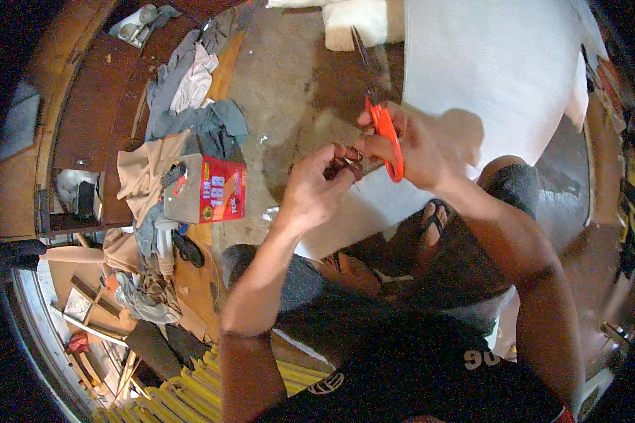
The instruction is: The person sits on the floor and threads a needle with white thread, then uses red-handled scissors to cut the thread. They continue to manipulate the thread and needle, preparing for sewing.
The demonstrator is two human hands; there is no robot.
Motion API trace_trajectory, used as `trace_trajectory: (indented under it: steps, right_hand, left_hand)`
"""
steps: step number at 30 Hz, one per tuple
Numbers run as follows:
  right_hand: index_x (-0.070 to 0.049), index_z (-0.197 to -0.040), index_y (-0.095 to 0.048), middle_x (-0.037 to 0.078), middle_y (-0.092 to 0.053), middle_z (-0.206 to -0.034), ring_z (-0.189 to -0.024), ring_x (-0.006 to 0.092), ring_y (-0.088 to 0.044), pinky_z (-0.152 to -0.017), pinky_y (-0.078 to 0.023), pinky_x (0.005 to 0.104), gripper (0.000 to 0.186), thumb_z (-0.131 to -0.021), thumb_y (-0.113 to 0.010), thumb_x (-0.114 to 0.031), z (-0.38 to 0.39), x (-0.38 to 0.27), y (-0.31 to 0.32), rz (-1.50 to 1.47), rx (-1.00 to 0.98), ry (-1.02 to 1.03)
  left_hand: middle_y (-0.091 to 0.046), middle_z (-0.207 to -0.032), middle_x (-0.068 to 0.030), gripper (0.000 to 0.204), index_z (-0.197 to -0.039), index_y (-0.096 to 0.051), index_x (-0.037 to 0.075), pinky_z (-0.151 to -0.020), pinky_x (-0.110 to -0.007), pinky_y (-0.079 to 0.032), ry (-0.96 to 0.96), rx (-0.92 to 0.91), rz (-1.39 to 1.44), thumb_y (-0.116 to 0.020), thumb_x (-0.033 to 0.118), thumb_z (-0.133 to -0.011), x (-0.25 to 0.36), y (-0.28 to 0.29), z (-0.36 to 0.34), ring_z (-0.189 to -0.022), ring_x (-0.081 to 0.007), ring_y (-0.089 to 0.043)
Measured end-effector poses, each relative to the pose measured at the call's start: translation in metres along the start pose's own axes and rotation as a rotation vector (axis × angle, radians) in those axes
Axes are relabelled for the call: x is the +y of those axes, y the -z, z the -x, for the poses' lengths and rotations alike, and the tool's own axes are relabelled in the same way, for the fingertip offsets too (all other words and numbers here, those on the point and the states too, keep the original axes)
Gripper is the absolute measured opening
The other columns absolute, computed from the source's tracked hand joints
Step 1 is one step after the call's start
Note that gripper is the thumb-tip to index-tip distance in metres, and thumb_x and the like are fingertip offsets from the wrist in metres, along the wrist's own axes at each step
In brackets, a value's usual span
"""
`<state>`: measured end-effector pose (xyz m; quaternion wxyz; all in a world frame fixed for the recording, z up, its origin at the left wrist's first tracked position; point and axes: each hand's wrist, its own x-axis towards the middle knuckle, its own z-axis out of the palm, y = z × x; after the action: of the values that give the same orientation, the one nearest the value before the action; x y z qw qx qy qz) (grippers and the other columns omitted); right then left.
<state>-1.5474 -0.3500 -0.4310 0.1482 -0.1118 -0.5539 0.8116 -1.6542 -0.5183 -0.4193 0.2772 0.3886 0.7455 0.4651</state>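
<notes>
My right hand [422, 154] is closed around the orange handles of a pair of scissors [386, 141]. Their dark blades point away from me, toward the far side. Close to it on the left, my left hand [316, 185] is held up with its fingers curled and the fingertips pinched together. Whatever is between those fingertips is too small to make out; a thin thread-like line seems to hang there. Both hands are in the air above a large white sheet of material [483, 60], which stretches from under my legs to the far right.
A red box [226, 190] with a small black-and-orange item on top stands at the left, beside crumpled cloths [148, 169]. Farther left is a brown wooden cabinet [85, 113]. White padding [356, 21] lies at the far end. Yellow slats [190, 391] show at lower left.
</notes>
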Motion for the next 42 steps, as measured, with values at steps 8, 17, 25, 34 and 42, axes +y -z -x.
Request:
trace_trajectory:
  steps: [8,17,25,34,42]
  right_hand:
    - [-0.001,-0.111,-0.058,0.010,-0.068,-0.093,-0.073,0.0146,-0.062,-0.065,-0.051,0.0296,0.031,-0.086,-0.072,-0.010,-0.030,0.019,0.041,0.643,0.258,0.226]
    - [0.000,-0.103,-0.067,0.018,-0.070,-0.100,-0.092,0.0351,-0.069,-0.081,-0.056,0.0461,0.035,-0.077,-0.071,-0.024,-0.007,0.130,0.049,1.835,-0.678,-0.301]
    - [-0.001,-0.099,-0.066,0.018,-0.069,-0.098,-0.094,0.0348,-0.067,-0.083,-0.054,0.0463,0.027,-0.084,-0.065,-0.024,0.018,0.279,0.087,1.757,-0.785,-0.264]
    - [-0.006,-0.141,-0.042,0.026,-0.043,-0.140,-0.112,0.0454,-0.058,-0.094,-0.049,0.0525,0.070,-0.087,-0.067,-0.041,-0.063,0.243,-0.009,1.547,-0.260,0.186]
    - [-0.011,-0.134,-0.050,0.026,-0.050,-0.135,-0.117,0.0423,-0.056,-0.098,-0.047,0.0498,0.061,-0.081,-0.074,-0.026,-0.116,0.269,0.001,1.771,-0.496,0.025]
  left_hand:
    - [-0.069,-0.083,-0.0096,0.013,-0.097,-0.065,0.002,-0.074,-0.030,-0.052,-0.040,0.166,-0.355,-0.065,0.011,-0.088,0.007,0.026,-0.010,-0.076,-0.0148,-0.065]
    - [-0.069,-0.081,-0.0062,0.011,-0.094,-0.065,0.002,-0.070,-0.028,-0.050,-0.193,0.523,-0.143,-0.068,0.011,-0.088,-0.019,0.086,-0.027,-0.074,-0.0113,-0.062]
    - [-0.067,-0.086,-0.0123,0.015,-0.099,-0.063,0.003,-0.072,-0.034,-0.051,-0.357,0.616,-0.243,-0.062,0.016,-0.091,-0.015,0.100,-0.029,-0.079,-0.0223,-0.066]
    - [-0.064,-0.087,-0.0203,0.012,-0.092,-0.058,-0.002,-0.069,-0.038,-0.050,-0.333,0.783,-0.143,-0.063,0.008,-0.087,-0.014,0.119,-0.014,-0.080,-0.0336,-0.065]
    - [-0.064,-0.083,-0.0206,0.013,-0.090,-0.059,0.000,-0.070,-0.041,-0.050,-0.274,0.760,-0.127,-0.063,0.009,-0.083,-0.019,0.122,-0.021,-0.080,-0.0374,-0.064]
